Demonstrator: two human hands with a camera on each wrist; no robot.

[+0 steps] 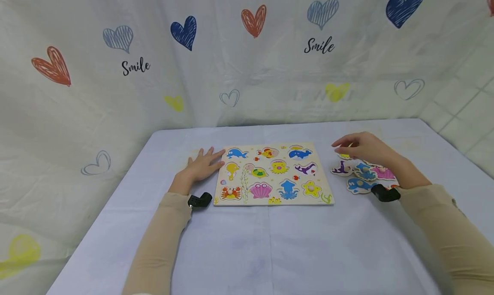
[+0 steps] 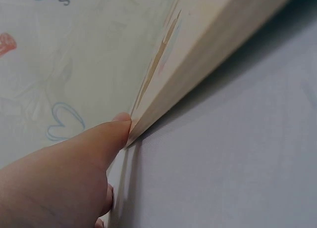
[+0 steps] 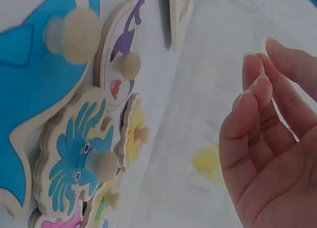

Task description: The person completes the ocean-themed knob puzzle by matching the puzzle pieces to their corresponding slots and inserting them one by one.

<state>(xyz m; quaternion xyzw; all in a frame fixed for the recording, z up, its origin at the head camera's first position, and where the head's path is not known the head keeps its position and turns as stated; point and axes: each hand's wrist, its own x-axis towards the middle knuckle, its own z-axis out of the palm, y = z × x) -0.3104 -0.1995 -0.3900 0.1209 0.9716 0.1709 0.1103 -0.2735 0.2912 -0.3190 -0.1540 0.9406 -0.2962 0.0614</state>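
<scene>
A wooden sea-animal puzzle board (image 1: 251, 204) lies flat on the table. Its crab piece (image 1: 236, 195) and starfish piece (image 1: 308, 193) show round knobs. Fingers spread, my left hand (image 1: 200, 165) rests beside the board's left side, touching its edge; the left wrist view shows the thumb against that edge. My right hand (image 1: 364, 147) hovers over loose knobbed pieces, its fingers loosely bent and holding nothing. Among these are a purple whale piece (image 3: 126, 37), a blue squid piece (image 3: 69, 154), a blue whale piece (image 1: 359, 185), a pink shell piece (image 1: 384, 173) and a yellow piece (image 3: 132, 131).
The loose pieces overlap in a pile right of the board. A white cloth (image 1: 231, 248) covers the table. Behind stands a pale curtain (image 1: 270, 72) printed with hearts and "Smile". Small black devices (image 1: 200, 200) sit on both wrists.
</scene>
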